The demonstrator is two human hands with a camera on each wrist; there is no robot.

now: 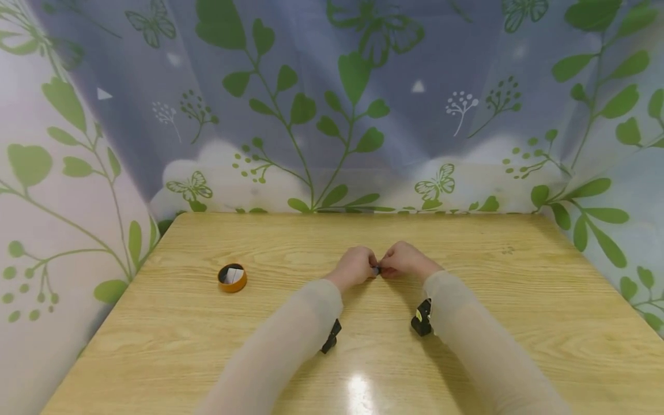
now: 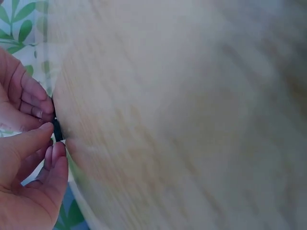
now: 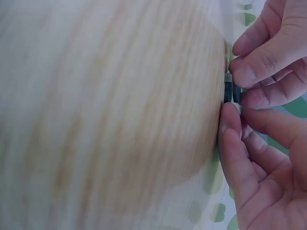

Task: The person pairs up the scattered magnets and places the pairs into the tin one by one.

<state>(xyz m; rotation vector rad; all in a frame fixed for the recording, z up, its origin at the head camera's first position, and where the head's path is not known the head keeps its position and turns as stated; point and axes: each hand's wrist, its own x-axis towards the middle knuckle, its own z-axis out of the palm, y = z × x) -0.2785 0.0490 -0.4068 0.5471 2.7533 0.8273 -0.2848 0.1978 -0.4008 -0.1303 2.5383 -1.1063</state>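
Near the middle of the table, my left hand (image 1: 357, 266) and right hand (image 1: 407, 259) meet fingertip to fingertip at a small dark piece (image 1: 376, 270). In the left wrist view, the left thumb and fingers pinch the dark piece (image 2: 58, 130) from below, and the right hand (image 2: 21, 93) touches its upper end. Seen from the right wrist, the dark item (image 3: 228, 92) shows as two narrow parts side by side between the left hand (image 3: 276, 55) and the right hand (image 3: 264, 165). Fingers cover much of it, so its kind is unclear.
A round orange container (image 1: 238, 286), dark inside, stands on the left of the wooden table (image 1: 290, 242) and holds white pieces (image 1: 234, 275). Leaf-and-butterfly cloth (image 1: 321, 150) hangs behind the table and at both sides. Black wrist devices (image 1: 422, 318) sit under the sleeves.
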